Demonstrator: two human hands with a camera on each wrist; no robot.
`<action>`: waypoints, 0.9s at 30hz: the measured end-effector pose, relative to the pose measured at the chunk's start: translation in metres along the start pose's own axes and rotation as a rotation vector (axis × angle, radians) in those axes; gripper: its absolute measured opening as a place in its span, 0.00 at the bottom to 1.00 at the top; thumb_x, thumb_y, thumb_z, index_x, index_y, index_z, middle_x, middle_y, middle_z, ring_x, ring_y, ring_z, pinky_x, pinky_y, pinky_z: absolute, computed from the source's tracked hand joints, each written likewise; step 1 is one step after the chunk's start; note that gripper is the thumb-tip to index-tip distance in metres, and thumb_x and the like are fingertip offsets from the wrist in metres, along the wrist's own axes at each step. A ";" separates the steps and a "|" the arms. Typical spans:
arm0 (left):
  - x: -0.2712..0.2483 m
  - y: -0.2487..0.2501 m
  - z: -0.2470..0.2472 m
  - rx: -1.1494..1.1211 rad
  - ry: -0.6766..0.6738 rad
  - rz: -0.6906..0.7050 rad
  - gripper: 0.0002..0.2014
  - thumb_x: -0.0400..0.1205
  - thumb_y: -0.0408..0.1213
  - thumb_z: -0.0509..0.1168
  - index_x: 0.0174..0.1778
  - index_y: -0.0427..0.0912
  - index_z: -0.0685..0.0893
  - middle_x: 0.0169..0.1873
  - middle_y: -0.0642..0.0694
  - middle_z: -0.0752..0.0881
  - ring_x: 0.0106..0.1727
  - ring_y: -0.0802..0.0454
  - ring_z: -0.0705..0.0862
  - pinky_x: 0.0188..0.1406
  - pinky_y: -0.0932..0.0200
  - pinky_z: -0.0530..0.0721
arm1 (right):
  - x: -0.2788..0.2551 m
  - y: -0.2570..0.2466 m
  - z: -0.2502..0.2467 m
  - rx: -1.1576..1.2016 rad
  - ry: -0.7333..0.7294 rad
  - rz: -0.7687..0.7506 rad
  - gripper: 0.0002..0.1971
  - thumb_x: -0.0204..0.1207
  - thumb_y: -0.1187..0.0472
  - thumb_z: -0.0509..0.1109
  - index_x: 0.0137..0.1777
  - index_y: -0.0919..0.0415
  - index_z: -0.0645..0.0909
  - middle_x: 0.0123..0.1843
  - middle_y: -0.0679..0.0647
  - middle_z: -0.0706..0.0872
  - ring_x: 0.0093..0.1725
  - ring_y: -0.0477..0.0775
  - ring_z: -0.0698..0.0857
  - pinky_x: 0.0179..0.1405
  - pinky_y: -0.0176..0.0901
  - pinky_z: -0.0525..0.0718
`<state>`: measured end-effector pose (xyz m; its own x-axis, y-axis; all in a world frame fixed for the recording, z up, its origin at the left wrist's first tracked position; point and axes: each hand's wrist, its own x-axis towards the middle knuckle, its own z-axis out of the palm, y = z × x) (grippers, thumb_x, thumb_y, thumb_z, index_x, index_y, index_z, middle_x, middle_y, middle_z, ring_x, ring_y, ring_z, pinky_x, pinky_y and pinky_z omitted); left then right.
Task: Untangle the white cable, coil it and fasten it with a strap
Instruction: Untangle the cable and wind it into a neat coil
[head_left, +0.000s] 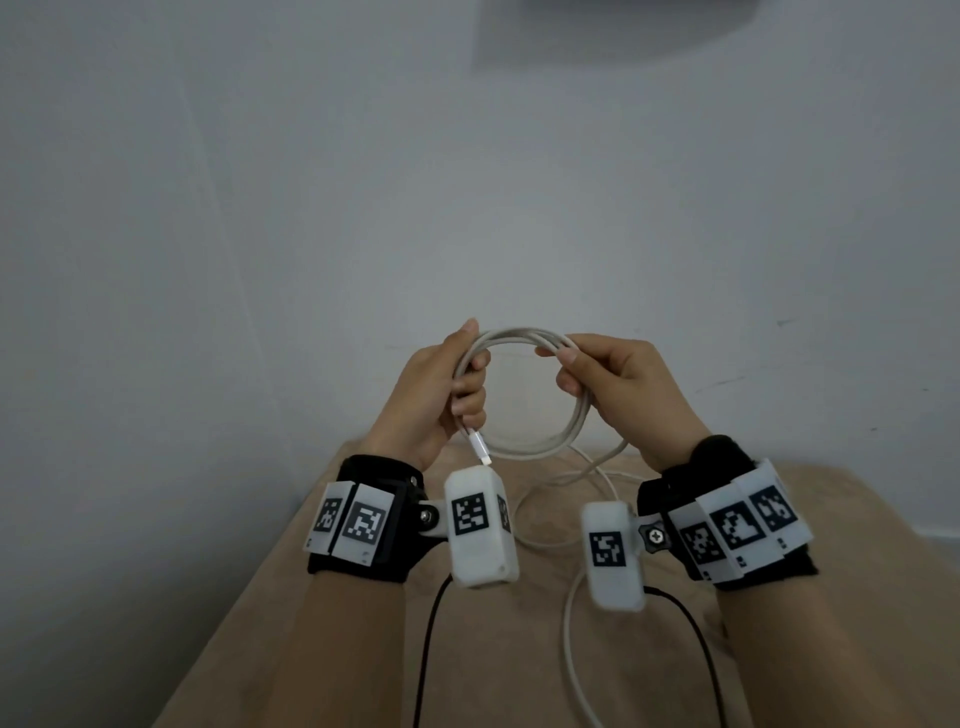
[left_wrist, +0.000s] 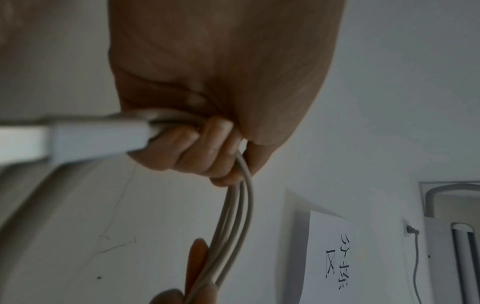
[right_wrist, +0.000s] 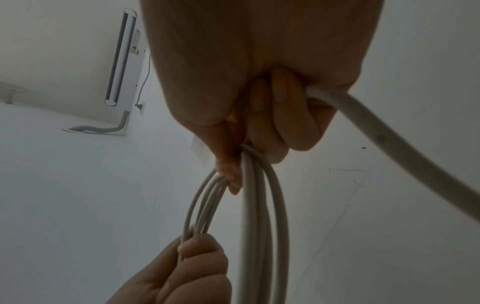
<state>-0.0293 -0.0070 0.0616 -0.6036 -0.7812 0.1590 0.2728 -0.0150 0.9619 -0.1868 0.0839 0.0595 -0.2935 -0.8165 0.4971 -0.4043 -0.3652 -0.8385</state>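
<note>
The white cable (head_left: 550, 441) is wound into a round coil of several loops, held up in front of the wall. My left hand (head_left: 447, 384) grips the coil's left side, fingers curled round the strands (left_wrist: 233, 216); the white plug end (head_left: 479, 447) sticks out below that fist, close to the lens in the left wrist view (left_wrist: 98, 139). My right hand (head_left: 602, 379) grips the coil's right side, fingers wrapped round the bundle (right_wrist: 259, 205). A loose length of cable (head_left: 571, 613) trails from the coil down onto the tan surface. No strap is visible.
A tan cloth-covered surface (head_left: 363, 649) lies below my forearms, against a plain white wall (head_left: 467, 182). Black leads (head_left: 431, 649) run from the wrist cameras. A wall-mounted air conditioner (right_wrist: 122, 57) and a paper sign (left_wrist: 335, 251) show in the wrist views.
</note>
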 end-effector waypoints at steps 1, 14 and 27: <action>0.000 0.000 -0.001 0.009 -0.024 -0.007 0.19 0.85 0.50 0.58 0.31 0.43 0.73 0.18 0.54 0.62 0.16 0.59 0.60 0.17 0.65 0.64 | 0.000 0.000 -0.001 -0.007 -0.005 -0.001 0.13 0.84 0.66 0.60 0.53 0.68 0.86 0.26 0.49 0.74 0.20 0.38 0.68 0.23 0.24 0.66; -0.005 0.003 -0.001 0.267 -0.231 -0.094 0.23 0.75 0.60 0.65 0.35 0.41 0.80 0.17 0.54 0.60 0.15 0.59 0.55 0.18 0.64 0.53 | -0.003 -0.004 -0.012 -0.211 -0.214 -0.022 0.12 0.84 0.62 0.62 0.51 0.60 0.88 0.23 0.42 0.75 0.28 0.43 0.71 0.31 0.28 0.70; -0.006 0.001 0.005 0.329 -0.179 -0.010 0.20 0.82 0.52 0.59 0.29 0.47 0.64 0.19 0.54 0.59 0.16 0.60 0.53 0.17 0.66 0.49 | -0.003 -0.010 -0.008 -0.018 -0.088 0.040 0.14 0.83 0.57 0.64 0.42 0.60 0.88 0.25 0.46 0.85 0.19 0.43 0.67 0.20 0.28 0.66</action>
<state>-0.0295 0.0010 0.0632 -0.7346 -0.6598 0.1578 0.0285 0.2025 0.9789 -0.1888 0.0938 0.0678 -0.2331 -0.8666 0.4411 -0.4095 -0.3239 -0.8529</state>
